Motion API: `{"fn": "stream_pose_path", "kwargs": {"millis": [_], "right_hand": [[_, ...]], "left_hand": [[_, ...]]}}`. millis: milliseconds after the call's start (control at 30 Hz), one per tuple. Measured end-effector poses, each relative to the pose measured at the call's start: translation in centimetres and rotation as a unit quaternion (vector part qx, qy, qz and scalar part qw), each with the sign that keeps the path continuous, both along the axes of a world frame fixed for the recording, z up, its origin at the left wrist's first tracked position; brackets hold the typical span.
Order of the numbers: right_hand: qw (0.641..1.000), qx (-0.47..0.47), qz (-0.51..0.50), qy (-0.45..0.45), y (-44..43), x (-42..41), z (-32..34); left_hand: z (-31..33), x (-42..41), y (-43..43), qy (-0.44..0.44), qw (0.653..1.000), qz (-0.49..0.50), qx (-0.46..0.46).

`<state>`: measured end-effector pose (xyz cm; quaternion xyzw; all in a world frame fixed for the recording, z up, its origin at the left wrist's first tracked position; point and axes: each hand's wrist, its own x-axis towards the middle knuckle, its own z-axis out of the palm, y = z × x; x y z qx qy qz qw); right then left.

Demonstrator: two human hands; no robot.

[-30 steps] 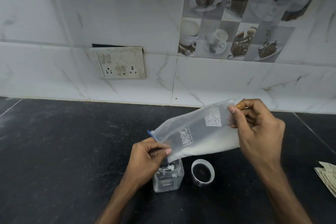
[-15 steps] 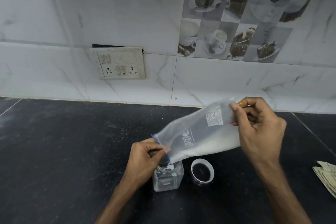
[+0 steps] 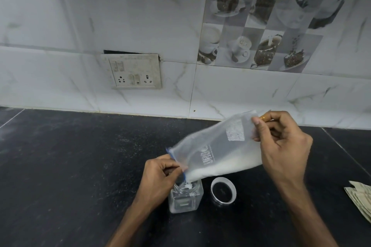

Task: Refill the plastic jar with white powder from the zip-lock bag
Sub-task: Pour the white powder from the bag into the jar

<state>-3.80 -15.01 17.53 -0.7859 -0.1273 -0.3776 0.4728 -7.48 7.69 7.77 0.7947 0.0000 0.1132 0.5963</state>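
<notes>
I am reaching both bare forearms forward from the lower edge of the view. My left hand point(image 3: 160, 174) is sitting just left of the mouth of the frosted, translucent plastic zip-lock bag point(image 3: 218, 150), thumb and forefinger pinching its blue-edged lip, the other fingers curling under. My right hand point(image 3: 285, 146) is gripping the raised far end of that bag, higher than my left, thumb pressing on the near face and fingers folding behind. My right wrist is bending downward, the forearm angling in from the lower right.
</notes>
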Motion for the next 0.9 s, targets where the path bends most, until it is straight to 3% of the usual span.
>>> {"fn": "stream_pose_path", "kwargs": {"millis": [900], "right_hand": [[1.000, 0.001, 0.018, -0.014, 0.46, -0.18, 0.02]], "left_hand": [[-0.62, -0.19, 0.16, 0.009, 1.000, 0.011, -0.004]]}}
